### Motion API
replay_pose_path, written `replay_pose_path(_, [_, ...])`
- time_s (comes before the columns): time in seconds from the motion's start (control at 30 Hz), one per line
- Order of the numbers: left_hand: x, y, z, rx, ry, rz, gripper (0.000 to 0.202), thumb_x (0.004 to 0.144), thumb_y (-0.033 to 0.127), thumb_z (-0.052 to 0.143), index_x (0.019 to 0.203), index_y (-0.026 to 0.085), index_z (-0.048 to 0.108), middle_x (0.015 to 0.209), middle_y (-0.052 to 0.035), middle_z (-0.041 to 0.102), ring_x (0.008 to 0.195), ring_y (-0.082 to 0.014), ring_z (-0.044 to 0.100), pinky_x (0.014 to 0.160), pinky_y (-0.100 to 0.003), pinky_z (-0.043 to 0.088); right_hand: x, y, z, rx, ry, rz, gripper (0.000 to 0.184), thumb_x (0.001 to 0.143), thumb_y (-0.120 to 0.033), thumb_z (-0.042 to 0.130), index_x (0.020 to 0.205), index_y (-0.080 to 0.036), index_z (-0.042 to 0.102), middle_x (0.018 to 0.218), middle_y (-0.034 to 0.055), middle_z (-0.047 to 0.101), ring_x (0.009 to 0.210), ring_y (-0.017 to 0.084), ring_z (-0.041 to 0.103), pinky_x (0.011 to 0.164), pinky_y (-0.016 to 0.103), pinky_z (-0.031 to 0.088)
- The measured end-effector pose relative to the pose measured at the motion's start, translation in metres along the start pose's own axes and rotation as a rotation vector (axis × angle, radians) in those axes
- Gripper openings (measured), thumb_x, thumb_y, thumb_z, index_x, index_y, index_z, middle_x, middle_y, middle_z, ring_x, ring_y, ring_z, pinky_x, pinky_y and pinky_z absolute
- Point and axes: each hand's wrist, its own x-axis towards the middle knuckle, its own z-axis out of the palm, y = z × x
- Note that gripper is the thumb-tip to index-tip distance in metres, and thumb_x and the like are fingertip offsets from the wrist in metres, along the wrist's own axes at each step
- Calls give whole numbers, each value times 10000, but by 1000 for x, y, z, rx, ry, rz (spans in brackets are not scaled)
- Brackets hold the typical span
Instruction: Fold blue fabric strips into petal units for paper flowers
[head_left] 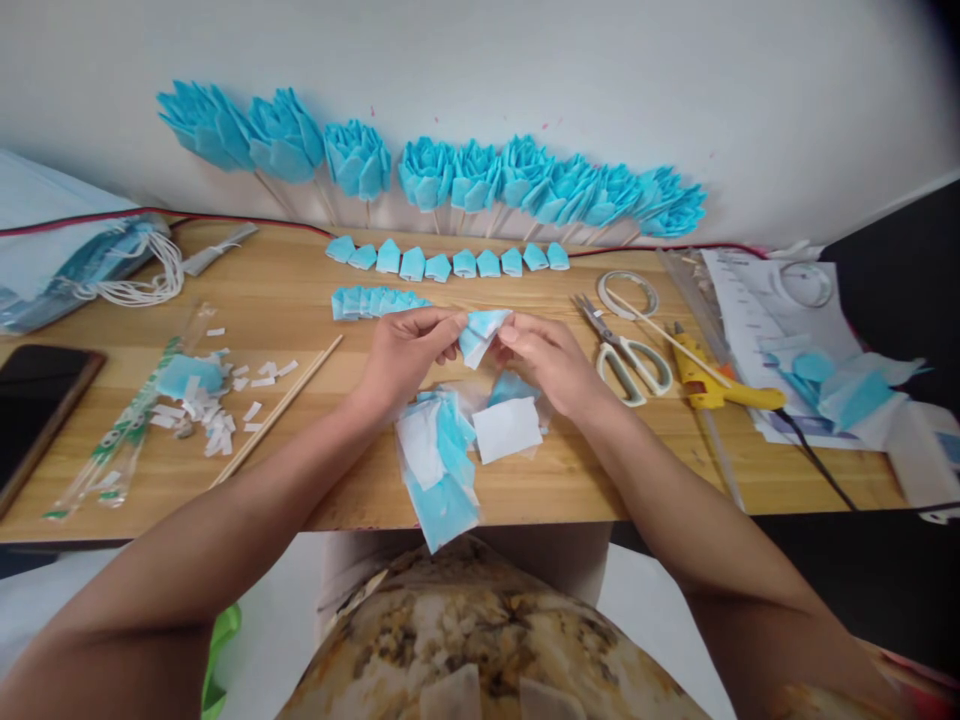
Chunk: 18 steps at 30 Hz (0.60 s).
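Between my two hands, above the wooden table, is a partly folded piece of blue and white fabric (482,335). My left hand (412,350) pinches its left corner between thumb and fingers. At the opposite corner, my right hand (551,360) grips it the same way. Below lies a loose pile of blue and white fabric pieces (439,460), one hanging over the table's front edge. A white piece (508,430) rests beside it. Behind my hands are a row of folded blue petals (375,302) and, farther back, spaced-out folded petals (465,263).
Blue fabric flowers (454,172) on sticks lean along the wall. Scissors (630,360), a tape roll (628,293) and a yellow glue gun (712,385) lie on the right. To the left are paper scraps (217,430), wooden sticks (281,405) and a phone (41,410).
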Motion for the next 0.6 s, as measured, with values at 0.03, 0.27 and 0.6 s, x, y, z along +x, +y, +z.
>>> replay_pose_path(0.03, [0,0,0,2,4,2,284,798,397,702,604,194,659,572,-2,606,569,-119,518,574,-254,449,0,-1,1,-18,-12,5,315,854,-513,684,794,-205,669,783,9,633,744,151,573,682,287,474])
replay_pose_path(0.27, [-3,0,3,14,-6,13,302,808,389,693,582,199,632,575,5,601,580,-120,524,590,-255,454,2,1,8,-99,45,-49,377,774,-538,766,706,-205,601,671,-27,556,644,122,488,629,278,422])
replay_pose_path(0.6, [1,-7,2,-219,-121,-105,388,836,494,684,612,180,637,623,-23,629,586,-123,558,605,-271,461,2,-6,3,-118,48,-69,319,795,-468,729,679,-204,592,641,-31,566,611,119,470,616,278,394])
